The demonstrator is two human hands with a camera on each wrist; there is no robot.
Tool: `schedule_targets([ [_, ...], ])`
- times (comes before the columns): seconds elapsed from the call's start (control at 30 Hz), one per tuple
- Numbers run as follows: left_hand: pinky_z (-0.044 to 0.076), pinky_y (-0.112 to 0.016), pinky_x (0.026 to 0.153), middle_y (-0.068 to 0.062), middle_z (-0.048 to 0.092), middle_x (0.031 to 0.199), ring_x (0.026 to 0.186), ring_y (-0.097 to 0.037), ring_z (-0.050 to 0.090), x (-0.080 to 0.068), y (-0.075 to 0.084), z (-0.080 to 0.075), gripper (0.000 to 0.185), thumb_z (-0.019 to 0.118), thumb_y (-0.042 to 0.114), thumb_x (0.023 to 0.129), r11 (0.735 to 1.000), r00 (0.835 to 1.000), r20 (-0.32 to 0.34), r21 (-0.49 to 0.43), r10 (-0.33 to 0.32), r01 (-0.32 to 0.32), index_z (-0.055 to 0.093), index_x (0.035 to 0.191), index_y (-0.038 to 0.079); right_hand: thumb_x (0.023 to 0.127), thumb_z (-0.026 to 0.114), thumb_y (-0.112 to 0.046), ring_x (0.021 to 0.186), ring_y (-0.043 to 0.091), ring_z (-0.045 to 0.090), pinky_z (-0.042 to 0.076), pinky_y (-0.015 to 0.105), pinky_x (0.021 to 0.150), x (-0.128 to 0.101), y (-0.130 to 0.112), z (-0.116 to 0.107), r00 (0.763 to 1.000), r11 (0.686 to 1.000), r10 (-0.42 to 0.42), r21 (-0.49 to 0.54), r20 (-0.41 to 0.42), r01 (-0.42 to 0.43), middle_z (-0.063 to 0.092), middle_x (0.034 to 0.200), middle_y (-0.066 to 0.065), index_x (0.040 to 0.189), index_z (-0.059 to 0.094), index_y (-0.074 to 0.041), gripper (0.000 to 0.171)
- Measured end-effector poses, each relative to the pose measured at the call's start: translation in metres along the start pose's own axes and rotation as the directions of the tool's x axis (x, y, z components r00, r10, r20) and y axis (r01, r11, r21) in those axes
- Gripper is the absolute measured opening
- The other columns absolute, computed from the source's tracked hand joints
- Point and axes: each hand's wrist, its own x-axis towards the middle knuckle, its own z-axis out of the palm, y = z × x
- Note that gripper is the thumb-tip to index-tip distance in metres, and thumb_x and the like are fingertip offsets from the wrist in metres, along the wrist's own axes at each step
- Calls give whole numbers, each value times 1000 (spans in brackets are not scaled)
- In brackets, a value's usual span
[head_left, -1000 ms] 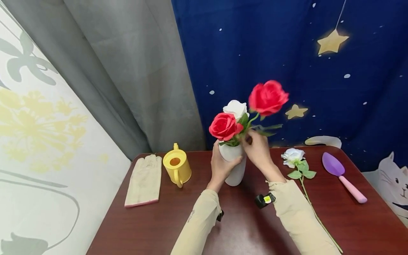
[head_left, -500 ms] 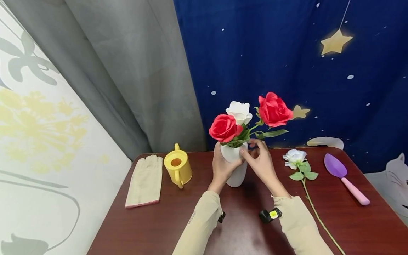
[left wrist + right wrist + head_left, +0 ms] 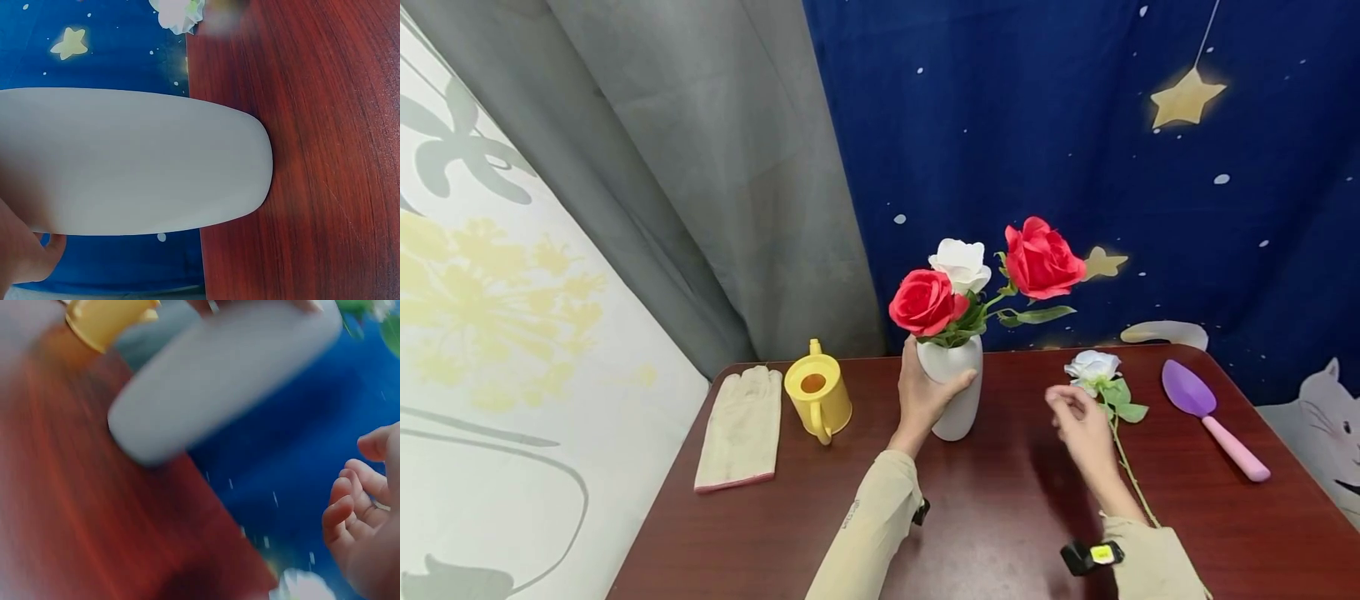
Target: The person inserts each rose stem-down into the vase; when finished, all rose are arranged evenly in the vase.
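Note:
A white vase (image 3: 957, 408) stands on the table with a white rose (image 3: 961, 265) and two red roses in it. One red rose (image 3: 928, 303) leans left; the other red rose (image 3: 1043, 260) leans out to the right on its stem. My left hand (image 3: 921, 393) grips the vase from its left side, thumb across the front. In the left wrist view the vase (image 3: 137, 162) fills the middle. My right hand (image 3: 1081, 429) hangs over the table with loosely curled fingers and holds nothing. Close by it lies a loose white rose (image 3: 1092, 368), its stem partly hidden behind the hand.
Left of the vase stands a yellow watering can (image 3: 820, 398), beside a folded pair of cream gloves (image 3: 739, 429). A trowel (image 3: 1213, 421) with purple blade and pink handle lies at the right. Curtains (image 3: 737, 167) hang behind the table's back edge.
My right hand has let go of the right-hand red rose, which settled lower in the vase, and moved right towards the loose white rose. The left hand keeps its grip.

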Motion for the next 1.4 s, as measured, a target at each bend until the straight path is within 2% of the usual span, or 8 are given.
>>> schedule_targets([
  [0.2, 49, -31, 79, 7, 48, 122, 105, -8, 50, -1, -1, 1, 90, 81, 47, 64, 1000, 1000, -1, 2, 12, -12, 34, 137, 22, 91, 55, -11, 54, 5, 54, 43, 18, 45, -8, 34, -55, 990, 971, 21, -232, -140, -53, 61, 71, -11, 98, 62, 3, 18],
  [0.3, 50, -32, 78, 6, 49, 122, 104, -10, 51, -1, -1, 1, 90, 81, 46, 65, 1000, 1000, -6, 1, 21, -21, 34, 137, 21, 90, 55, -16, 54, 1, 54, 43, 19, 46, -15, 42, -81, 987, 914, 29, -395, -157, -90, 64, 75, 2, 97, 64, -2, 17],
  [0.4, 50, -32, 79, 6, 48, 123, 104, -9, 50, -1, -1, 1, 91, 81, 46, 64, 1000, 1000, -8, 3, 18, -18, 33, 137, 21, 89, 59, -23, 56, -2, 52, 40, 22, 54, -22, 48, -104, 989, 823, 24, -558, -147, -103, 65, 79, 8, 98, 65, -4, 22],
  [0.53, 49, -31, 79, 7, 48, 123, 105, -8, 50, 0, 0, 1, 91, 81, 46, 64, 1000, 1000, 0, 1, 10, -10, 33, 137, 22, 87, 62, -31, 73, 22, 60, 38, 38, 63, -29, 56, -125, 995, 738, 49, -668, -87, -95, 65, 82, 13, 100, 61, 1, 34],
  [0.63, 49, -31, 80, 8, 48, 123, 105, -7, 49, 1, 0, 0, 90, 81, 46, 65, 1000, 1000, 1, -4, 5, -5, 33, 137, 22, 86, 62, -38, 86, 42, 56, 39, 49, 66, -32, 61, -130, 994, 707, 109, -701, -20, -92, 64, 86, 17, 103, 58, 5, 46],
  [0.93, 50, -33, 79, 6, 48, 123, 106, -10, 50, -1, 1, -1, 90, 80, 46, 65, 1000, 1000, -13, 1, 15, -14, 33, 138, 22, 84, 63, -48, 79, 36, 59, 41, 43, 61, -21, 70, -115, 977, 692, 196, -718, 85, -76, 65, 81, 11, 98, 60, 4, 53],
  [1.2, 49, -32, 79, 7, 48, 123, 106, -9, 49, -4, 2, 1, 90, 80, 48, 65, 1000, 999, -37, 8, -4, 4, 34, 137, 22, 84, 62, -14, 61, 23, 56, 40, 36, 53, -17, 80, -108, 991, 714, 54, -698, 123, 47, 64, 68, 5, 79, 62, -3, 12],
  [1.4, 49, -32, 79, 8, 48, 123, 106, -8, 49, -4, 2, 3, 89, 80, 47, 65, 1000, 999, -45, 2, -4, 4, 34, 137, 23, 84, 66, -33, 63, 20, 55, 38, 34, 55, -13, 75, -106, 970, 706, 184, -708, 160, -17, 62, 70, 4, 82, 61, -1, 33],
])
